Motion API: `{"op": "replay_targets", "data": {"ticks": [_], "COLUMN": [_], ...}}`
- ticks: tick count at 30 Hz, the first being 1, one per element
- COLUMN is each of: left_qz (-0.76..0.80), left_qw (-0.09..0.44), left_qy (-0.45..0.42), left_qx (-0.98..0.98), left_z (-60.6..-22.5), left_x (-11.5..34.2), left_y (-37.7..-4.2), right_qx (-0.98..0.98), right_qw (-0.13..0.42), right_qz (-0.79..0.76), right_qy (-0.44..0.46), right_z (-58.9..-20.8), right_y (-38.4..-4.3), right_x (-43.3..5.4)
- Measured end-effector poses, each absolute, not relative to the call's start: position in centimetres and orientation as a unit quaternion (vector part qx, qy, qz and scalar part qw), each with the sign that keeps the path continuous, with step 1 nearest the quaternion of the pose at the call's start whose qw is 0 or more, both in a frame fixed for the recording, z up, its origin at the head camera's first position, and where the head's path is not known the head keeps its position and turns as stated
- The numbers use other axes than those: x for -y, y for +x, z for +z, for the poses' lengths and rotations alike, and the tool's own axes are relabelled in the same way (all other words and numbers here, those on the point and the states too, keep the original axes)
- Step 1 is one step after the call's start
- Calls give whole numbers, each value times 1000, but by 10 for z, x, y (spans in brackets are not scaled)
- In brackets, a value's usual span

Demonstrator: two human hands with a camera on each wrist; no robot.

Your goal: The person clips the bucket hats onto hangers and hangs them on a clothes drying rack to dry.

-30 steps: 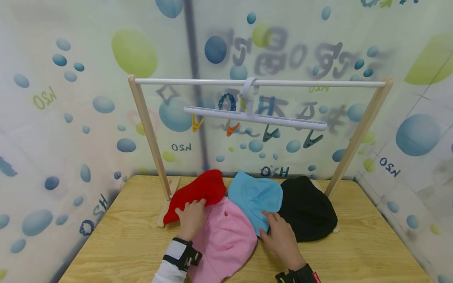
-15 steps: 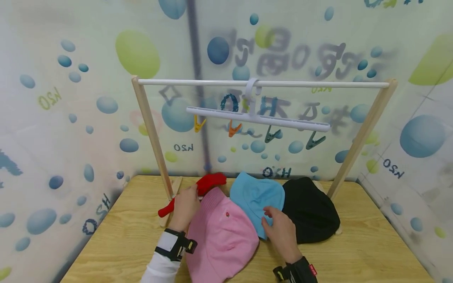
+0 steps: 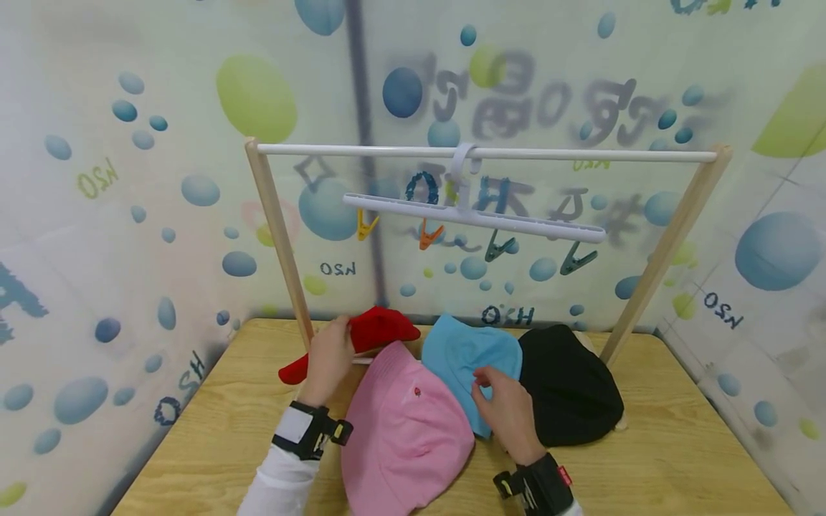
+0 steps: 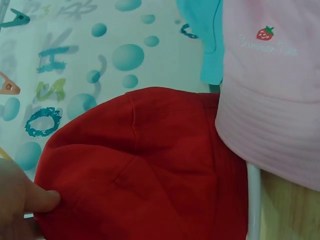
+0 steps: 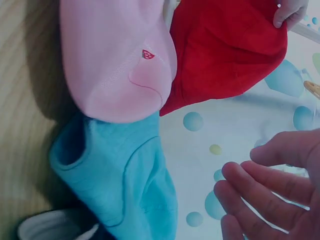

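Note:
My left hand (image 3: 330, 362) pinches the crown of a red bucket hat (image 3: 382, 326) between thumb and fingers; the left wrist view shows the thumb (image 4: 42, 199) on the cloth. The hat is partly raised at the table's back left. Beside it lies a pink bucket hat (image 3: 409, 437) with a small strawberry motif. My right hand (image 3: 511, 414) is over the near right side of a light blue hat (image 3: 445, 358). In the right wrist view its fingers (image 5: 267, 200) are spread and loosely bent, holding nothing. A black hat (image 3: 568, 390) lies on the right.
Behind the hats stands a wooden-legged rack with a white rod (image 3: 374, 151). From it hangs a white hanger (image 3: 474, 216) carrying a yellow clip (image 3: 366, 226), an orange clip (image 3: 430, 235) and two dark green clips (image 3: 499, 247). A patterned backdrop surrounds the wooden table (image 3: 684, 444).
My left hand has moved up and left, gripping the red hat and tipping it up off the pink hat. My right hand has drawn its fingers back slightly from the blue hat.

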State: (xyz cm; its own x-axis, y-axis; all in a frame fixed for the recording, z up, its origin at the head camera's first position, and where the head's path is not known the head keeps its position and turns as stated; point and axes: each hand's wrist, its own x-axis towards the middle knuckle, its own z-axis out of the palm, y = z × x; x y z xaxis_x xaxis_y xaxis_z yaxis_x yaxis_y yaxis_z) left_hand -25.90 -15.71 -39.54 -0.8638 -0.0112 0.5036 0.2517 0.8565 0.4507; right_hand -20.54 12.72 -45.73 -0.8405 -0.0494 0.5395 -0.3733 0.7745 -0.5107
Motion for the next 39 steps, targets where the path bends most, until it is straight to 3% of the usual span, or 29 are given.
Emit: {"op": "replay_targets", "data": {"ticks": [26,39], "left_qz": [-336,-384], "left_qw": [305,307], "left_qy": [-89,-57], "left_qx": [887,869], "left_z": [-364,-356], "left_x": [185,186], "left_y": [-273,-274], "right_qx": [901,893], "right_qw": [261,226], "right_qz": [284,297], "right_qy": [198,251], "right_z": [-412,-384], "right_y": [-239,-267], "right_x": [-96,-73]}}
